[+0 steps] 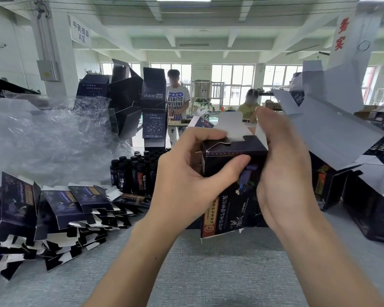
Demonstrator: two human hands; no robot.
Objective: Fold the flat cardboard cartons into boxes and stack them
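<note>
A dark printed carton (228, 202) is held upright above the table, its top flaps partly folded and white inner tabs sticking up. My left hand (186, 173) grips its left side, thumb across the front face and fingers curled over the top edge. My right hand (282, 167) wraps round the right side, fingertips at the raised white flap. A heap of flat cartons (53, 216) lies at the left of the table. Folded dark boxes (133, 103) stand stacked behind, and more boxes (350, 185) pile up at the right.
Small dark bottles (135, 171) stand in a cluster behind my left hand. Crumpled clear plastic wrap (42, 138) fills the left. The grey table surface (208, 269) spreads below my arms. Two people (177, 103) work at a far table.
</note>
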